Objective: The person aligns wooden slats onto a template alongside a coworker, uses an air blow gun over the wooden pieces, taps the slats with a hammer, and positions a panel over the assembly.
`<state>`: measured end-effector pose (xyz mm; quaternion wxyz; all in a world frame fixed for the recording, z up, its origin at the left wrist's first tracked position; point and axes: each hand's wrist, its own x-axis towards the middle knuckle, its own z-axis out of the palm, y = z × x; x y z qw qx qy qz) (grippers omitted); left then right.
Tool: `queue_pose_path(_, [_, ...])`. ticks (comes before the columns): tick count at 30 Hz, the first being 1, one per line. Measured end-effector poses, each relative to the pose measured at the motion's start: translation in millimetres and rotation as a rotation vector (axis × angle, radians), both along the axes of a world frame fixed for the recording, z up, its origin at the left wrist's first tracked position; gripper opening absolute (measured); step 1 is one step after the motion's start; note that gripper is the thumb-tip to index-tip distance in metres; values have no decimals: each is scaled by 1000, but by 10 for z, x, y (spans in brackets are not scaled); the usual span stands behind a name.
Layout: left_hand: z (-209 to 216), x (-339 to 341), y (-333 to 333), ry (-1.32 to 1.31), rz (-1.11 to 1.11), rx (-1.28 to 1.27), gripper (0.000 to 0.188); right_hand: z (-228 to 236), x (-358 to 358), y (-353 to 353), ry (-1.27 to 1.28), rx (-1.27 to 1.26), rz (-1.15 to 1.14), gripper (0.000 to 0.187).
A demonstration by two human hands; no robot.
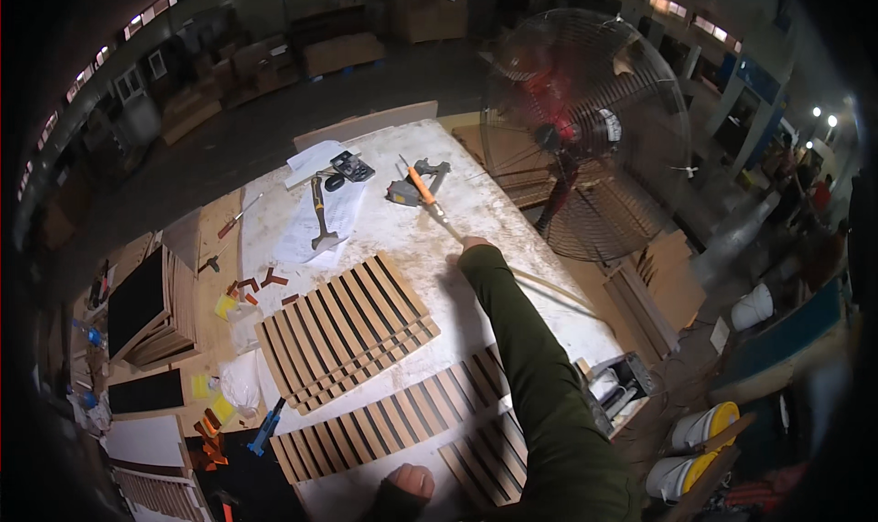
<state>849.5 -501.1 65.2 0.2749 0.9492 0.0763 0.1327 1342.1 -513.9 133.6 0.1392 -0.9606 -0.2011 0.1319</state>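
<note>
My right hand (473, 244) reaches out over the white worktable (375, 234), its fingers closed around the near end of a thin pale rod (450, 226). In line with the rod's far end is a slim orange-handled tool (422, 185) with a narrow tip; whether the two are joined I cannot tell. Just beyond them lies a grey power tool (402, 193). Low in the picture my left hand (412, 481) is curled closed beside the slatted wood panels (393, 426); anything inside it is hidden. Another slatted panel (347, 325), with crosswise strips along its near edge, lies farther forward.
A hammer (318, 213) rests on papers (297, 234). A long strip (553, 287) runs past my right forearm. Left are orange pieces (210, 440), a blue-handled tool (265, 429) and stacked black-faced panels (146, 307). A large caged fan (585, 138) stands beyond the table's right edge.
</note>
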Motion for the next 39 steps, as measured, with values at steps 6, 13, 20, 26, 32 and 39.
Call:
queue_pose_path(6, [167, 197, 166, 128, 20, 0, 5, -744, 614, 758, -163, 109, -295, 88])
queue_pose_path(13, [149, 369, 364, 253, 23, -10, 5, -1148, 1267, 973, -221, 356, -222, 63])
queue_pose_path(20, [139, 447, 327, 253, -25, 22, 5, -768, 1549, 1388, -510, 1025, -183, 34])
queue_pose_path(26, [-23, 144, 160, 127, -88, 0, 5, 774, 904, 900, -405, 638, 335, 40])
queue_pose_path(32, [-238, -166, 13, -127, -75, -82, 7, 2095, 108, -362, -516, 106, 501, 31])
queue_pose_path(39, [-720, -87, -34, -40, -175, 28, 10, 3009, -572, -3026, -678, -418, 158, 21])
